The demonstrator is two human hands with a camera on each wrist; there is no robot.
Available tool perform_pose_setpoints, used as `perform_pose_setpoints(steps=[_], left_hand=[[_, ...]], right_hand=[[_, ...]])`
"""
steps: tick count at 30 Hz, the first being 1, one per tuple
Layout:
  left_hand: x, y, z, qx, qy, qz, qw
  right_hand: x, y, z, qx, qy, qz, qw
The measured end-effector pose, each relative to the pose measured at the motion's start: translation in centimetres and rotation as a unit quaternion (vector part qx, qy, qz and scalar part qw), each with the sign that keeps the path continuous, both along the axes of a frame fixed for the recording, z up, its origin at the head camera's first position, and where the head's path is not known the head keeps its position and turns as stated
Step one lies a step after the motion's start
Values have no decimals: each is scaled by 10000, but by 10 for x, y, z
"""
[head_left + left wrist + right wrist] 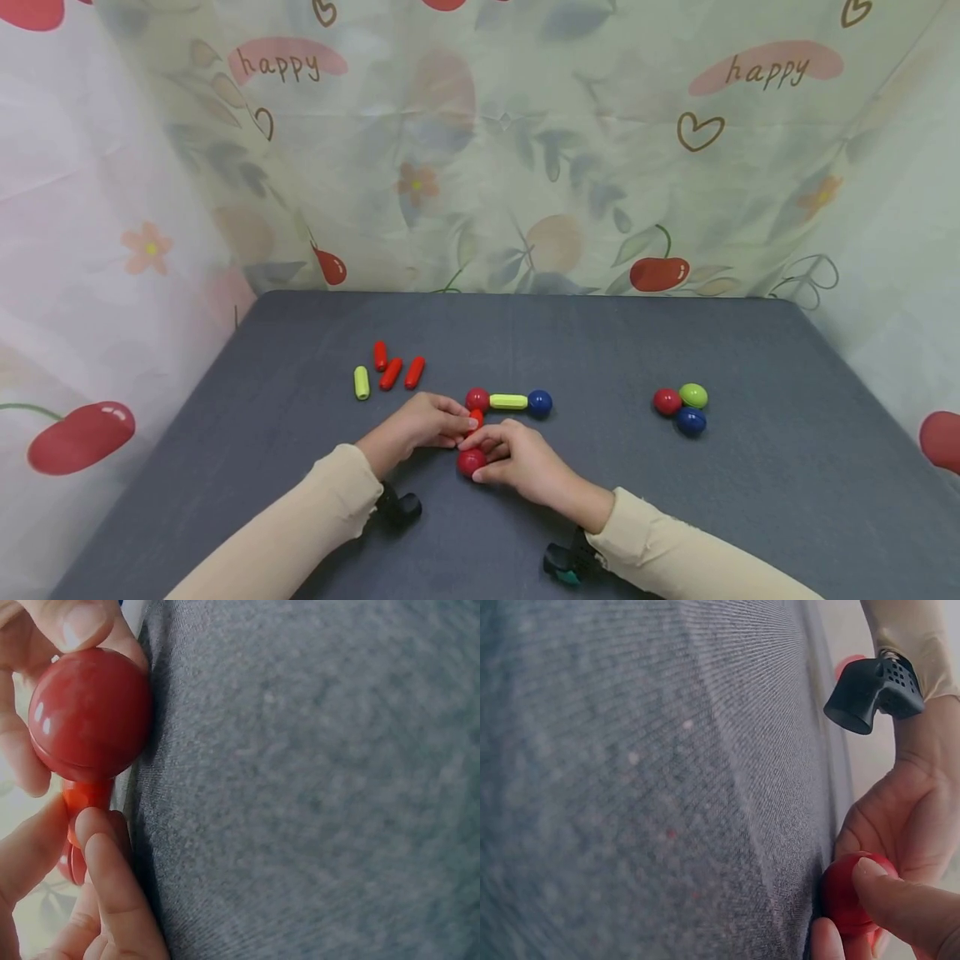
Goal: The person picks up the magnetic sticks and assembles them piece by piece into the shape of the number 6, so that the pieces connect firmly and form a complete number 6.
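Observation:
In the head view my left hand (pixel 426 421) pinches a short red rod (pixel 476 419) between thumb and fingers. My right hand (pixel 528 467) grips a red ball (pixel 471 462) at the rod's near end. The left wrist view shows that ball (pixel 90 712) meeting the orange-red rod (pixel 88 795). At the rod's far end sits another red ball (pixel 477 399), joined by a yellow-green rod (pixel 508 402) to a blue ball (pixel 540 403). A right thumb lies over the near ball (pixel 847 896) in the right wrist view.
Several loose red rods (pixel 391 374) and one yellow-green rod (pixel 362 382) lie at the back left of the grey table (pixel 750 500). Clustered on the right are a red ball (pixel 667 402), a green ball (pixel 693 396) and a blue ball (pixel 691 422). A patterned curtain (pixel 510 167) hangs behind.

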State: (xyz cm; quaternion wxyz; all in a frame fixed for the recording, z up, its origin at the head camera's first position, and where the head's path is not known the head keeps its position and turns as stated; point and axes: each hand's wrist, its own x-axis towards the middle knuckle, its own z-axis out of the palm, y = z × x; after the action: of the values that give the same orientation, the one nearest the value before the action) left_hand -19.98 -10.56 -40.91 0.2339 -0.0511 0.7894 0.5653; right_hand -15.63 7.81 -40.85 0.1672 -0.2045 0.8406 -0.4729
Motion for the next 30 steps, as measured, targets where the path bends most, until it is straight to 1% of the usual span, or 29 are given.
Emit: perform_pose_setpoints(steps=[5, 12, 17, 24, 30], left_hand=[[0, 0, 0, 135, -88, 14, 9999], [0, 0, 1, 185, -169, 57, 9997], [-1, 0, 1, 176, -183, 72, 9997], [1, -2, 1, 208, -137, 11, 9997], [1, -2, 1, 221, -75, -23, 9997]], right_hand=[[-1, 1, -1, -5, -28, 24, 10000], [-3, 2, 0, -180, -355, 12, 9992], [-3, 3, -1, -250, -447, -12, 9987], [-4, 2, -3, -416, -553, -80, 9976], [-3, 3, -1, -605, -671, -85, 9959]])
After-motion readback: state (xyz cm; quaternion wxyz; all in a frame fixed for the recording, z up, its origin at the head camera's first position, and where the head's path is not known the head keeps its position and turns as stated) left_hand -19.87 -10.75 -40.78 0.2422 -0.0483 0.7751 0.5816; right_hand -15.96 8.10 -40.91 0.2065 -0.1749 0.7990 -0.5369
